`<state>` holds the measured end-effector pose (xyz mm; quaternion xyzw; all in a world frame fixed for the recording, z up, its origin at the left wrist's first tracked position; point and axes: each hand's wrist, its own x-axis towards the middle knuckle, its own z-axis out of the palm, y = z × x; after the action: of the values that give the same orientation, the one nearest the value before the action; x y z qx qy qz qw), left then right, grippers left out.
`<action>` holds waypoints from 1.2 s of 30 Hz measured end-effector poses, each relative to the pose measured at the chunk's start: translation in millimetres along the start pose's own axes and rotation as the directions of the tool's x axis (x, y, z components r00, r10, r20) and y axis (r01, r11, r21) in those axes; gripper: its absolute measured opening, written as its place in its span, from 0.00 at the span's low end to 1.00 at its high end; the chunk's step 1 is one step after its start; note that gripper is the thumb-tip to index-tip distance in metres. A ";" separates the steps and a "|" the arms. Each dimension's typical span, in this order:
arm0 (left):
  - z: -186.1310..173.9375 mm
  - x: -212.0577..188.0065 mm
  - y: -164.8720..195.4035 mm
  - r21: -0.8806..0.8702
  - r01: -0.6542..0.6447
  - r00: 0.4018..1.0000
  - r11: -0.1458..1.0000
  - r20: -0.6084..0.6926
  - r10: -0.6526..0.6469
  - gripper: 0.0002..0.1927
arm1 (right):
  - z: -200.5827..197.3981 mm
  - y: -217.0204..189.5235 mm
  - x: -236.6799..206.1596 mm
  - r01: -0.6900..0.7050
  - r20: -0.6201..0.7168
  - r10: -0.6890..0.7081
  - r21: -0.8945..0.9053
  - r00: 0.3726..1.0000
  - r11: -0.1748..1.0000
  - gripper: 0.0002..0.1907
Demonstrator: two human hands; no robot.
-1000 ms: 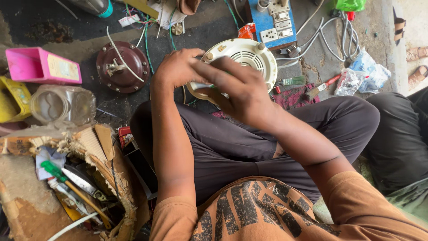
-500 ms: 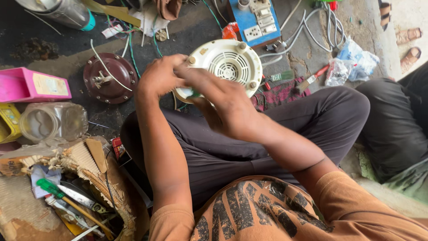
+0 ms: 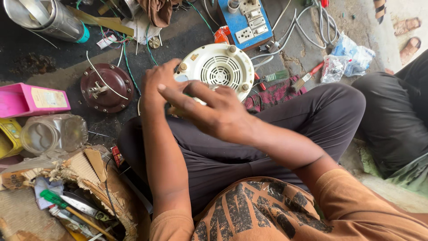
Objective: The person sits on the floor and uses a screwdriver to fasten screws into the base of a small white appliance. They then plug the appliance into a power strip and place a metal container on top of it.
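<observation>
Since half a second ago our right hand (image 3: 218, 111) has slid lower across the housing (image 3: 218, 71), so more of the grille now shows; our left hand (image 3: 160, 82) stays on its near-left edge. The left hand grips the housing's rim, fingers curled round it. The right hand lies spread over the near side, fingers extended; whether it clamps anything we cannot tell.

The housing is a round cream plastic disc with a slotted centre grille and small pegs round its edge, held tilted above our lap.

Left of the housing lies a dark red motor cap (image 3: 107, 87) with a wire across it. Beyond the housing sits a blue switchboard (image 3: 249, 20). Right of it, a brush (image 3: 272, 76) and a red-handled tool (image 3: 307, 76) rest on the floor. Far left of the housing stand a pink box (image 3: 26, 100) and a clear jar (image 3: 53, 134). Our right forearm hides the housing's near rim.
</observation>
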<state>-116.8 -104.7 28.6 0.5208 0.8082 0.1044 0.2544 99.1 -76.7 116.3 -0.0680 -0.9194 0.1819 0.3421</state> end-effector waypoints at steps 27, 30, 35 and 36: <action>46.8 21.3 93.7 0.158 -0.282 0.870 0.946 -0.374 0.321 0.36 | -113.1 140.9 -63.2 -0.207 -0.192 0.192 -0.061 0.962 0.976 0.28; 46.5 21.8 93.7 0.180 -0.268 0.872 0.946 -0.373 0.318 0.37 | -113.5 137.0 -60.7 -0.196 -0.175 0.177 -0.097 0.968 0.976 0.29; 47.4 21.0 86.5 0.181 -0.278 0.865 0.943 -0.380 0.328 0.37 | -101.4 140.0 -46.5 -0.148 -0.145 0.132 -0.107 0.981 0.983 0.28; 48.2 20.9 85.2 0.174 -0.278 0.871 0.945 -0.369 0.324 0.37 | -99.5 139.8 -44.2 -0.132 -0.134 0.116 -0.115 0.984 0.985 0.29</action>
<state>-31.4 -53.6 18.3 0.6226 0.7561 0.1982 0.0372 197.7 70.2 105.9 -0.1579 -0.8991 0.1410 0.3831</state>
